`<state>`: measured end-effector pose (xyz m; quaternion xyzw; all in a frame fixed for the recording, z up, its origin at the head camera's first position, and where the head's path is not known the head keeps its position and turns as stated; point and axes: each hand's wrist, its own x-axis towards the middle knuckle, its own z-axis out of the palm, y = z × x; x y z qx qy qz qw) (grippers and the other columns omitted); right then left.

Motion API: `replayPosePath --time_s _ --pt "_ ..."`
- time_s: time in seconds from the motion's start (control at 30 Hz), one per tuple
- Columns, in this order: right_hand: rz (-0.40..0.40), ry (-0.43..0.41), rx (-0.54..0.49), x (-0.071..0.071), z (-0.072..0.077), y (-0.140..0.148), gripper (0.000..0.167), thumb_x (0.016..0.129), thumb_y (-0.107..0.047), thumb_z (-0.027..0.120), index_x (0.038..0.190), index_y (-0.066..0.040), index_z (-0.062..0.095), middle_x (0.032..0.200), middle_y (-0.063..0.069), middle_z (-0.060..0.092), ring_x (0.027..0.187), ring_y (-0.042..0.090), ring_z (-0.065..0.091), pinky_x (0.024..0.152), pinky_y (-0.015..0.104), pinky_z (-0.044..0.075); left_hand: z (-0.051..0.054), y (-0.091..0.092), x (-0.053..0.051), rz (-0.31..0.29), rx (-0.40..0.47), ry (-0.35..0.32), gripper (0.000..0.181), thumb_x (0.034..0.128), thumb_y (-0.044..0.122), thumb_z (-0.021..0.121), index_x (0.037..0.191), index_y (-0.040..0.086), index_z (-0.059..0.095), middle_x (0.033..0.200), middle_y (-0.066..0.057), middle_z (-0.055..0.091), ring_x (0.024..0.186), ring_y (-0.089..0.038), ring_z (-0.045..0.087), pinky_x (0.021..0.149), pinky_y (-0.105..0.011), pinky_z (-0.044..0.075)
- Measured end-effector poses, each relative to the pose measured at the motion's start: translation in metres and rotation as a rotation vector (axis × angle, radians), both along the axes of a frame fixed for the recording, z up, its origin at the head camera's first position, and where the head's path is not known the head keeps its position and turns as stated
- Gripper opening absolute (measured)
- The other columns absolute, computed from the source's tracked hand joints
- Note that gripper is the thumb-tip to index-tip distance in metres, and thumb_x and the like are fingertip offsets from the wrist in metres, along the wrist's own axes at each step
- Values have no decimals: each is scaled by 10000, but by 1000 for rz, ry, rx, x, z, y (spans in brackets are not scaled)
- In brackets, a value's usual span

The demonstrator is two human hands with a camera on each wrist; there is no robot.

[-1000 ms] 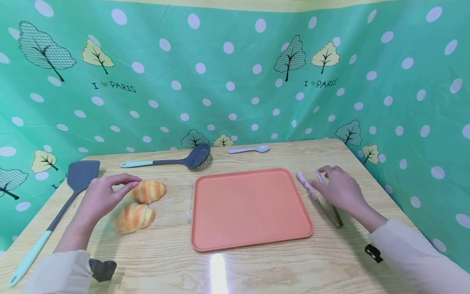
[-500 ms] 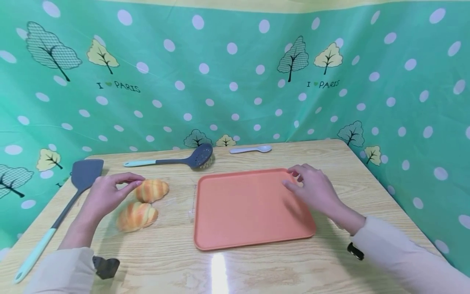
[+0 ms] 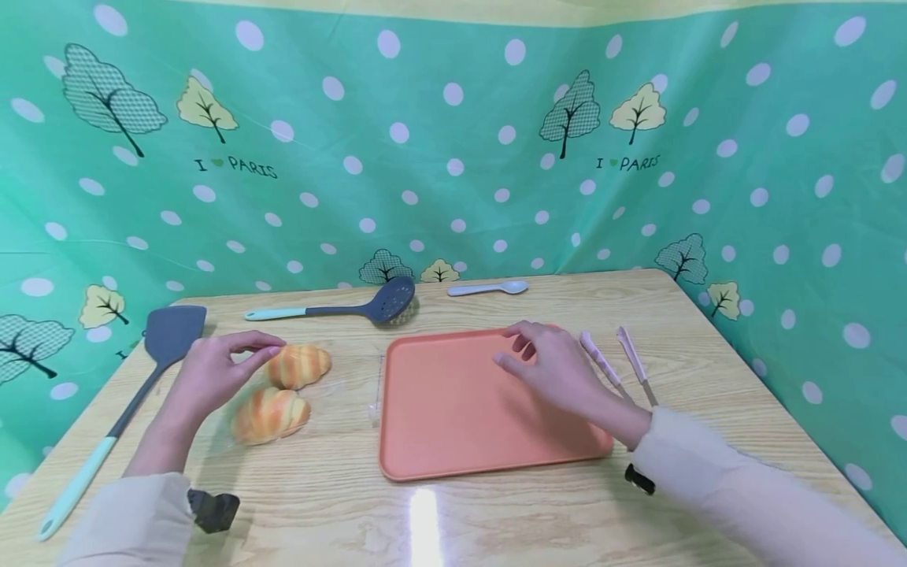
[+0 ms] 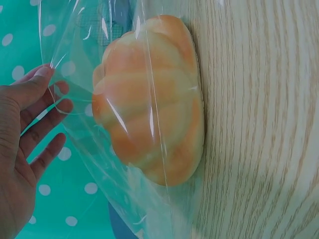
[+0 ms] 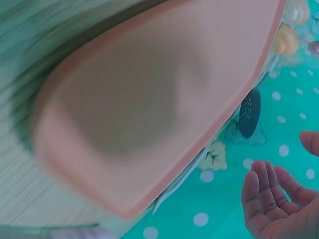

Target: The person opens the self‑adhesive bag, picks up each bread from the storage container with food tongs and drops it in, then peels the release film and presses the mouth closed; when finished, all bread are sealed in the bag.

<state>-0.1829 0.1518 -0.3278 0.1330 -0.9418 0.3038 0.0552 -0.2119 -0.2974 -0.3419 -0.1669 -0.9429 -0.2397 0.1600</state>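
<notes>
My left hand [image 3: 212, 374] pinches the edge of a clear plastic bag [image 4: 79, 119] between thumb and forefinger, its other fingers loosely spread. Inside the bag lies a striped, croissant-like bread roll [image 4: 149, 99], plain in the left wrist view. In the head view two such rolls lie close together, a far roll [image 3: 299, 366] and a near roll [image 3: 271, 416]; the bag's film stretches right toward the tray. Over the right part of the pink tray [image 3: 439, 425] my right hand [image 3: 553, 366] hovers, fingers loosely bent and holding nothing. The right wrist view shows its bare palm.
Tongs [image 3: 601, 358] with pale purple handles lie right of the tray, partly behind my right forearm. A slotted ladle [image 3: 388, 301] and a small pale spoon [image 3: 496, 288] lie along the back. At the left is a dark turner [image 3: 170, 339]. A polka-dot curtain [image 3: 453, 197] bounds the table.
My right hand has moved left from above the tongs to over the tray; the tongs stay on the table. My left hand keeps its pinch on the bag. The head view has shifted slightly.
</notes>
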Motion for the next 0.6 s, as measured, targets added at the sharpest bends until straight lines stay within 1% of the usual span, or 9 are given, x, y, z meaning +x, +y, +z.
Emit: replayPosePath --time_s 0.13,0.27,0.43,0.6 --pt "19 -44 -39 -1 -1 -16 377 946 -313 738 1252 -98 688 973 17 664 856 157 619 750 336 520 0 0 0 -7 4 7 130 961 140 725 1060 93 794 1025 -135 767 932 -421 689 773 -618 520" --pt "34 -94 -81 -1 -1 -32 379 939 -309 749 1260 -118 686 925 -30 645 818 131 600 727 318 515 -1 0 -1 -17 1 26 122 955 124 729 1051 86 793 1015 -133 769 921 -421 692 756 -611 525" --pt "73 -112 -104 -1 -3 -50 375 936 -308 756 1249 -112 692 859 -60 638 766 110 591 706 303 511 -1 0 -1 -22 4 33 119 951 117 732 1047 80 793 1009 -129 770 924 -422 695 765 -615 526" --pt "129 -148 -122 0 -7 -66 385 946 -312 746 1263 -104 676 851 -66 634 765 108 591 690 299 514 -2 0 -1 -25 16 34 116 949 107 732 1043 75 793 1007 -128 770 942 -429 696 780 -625 526"
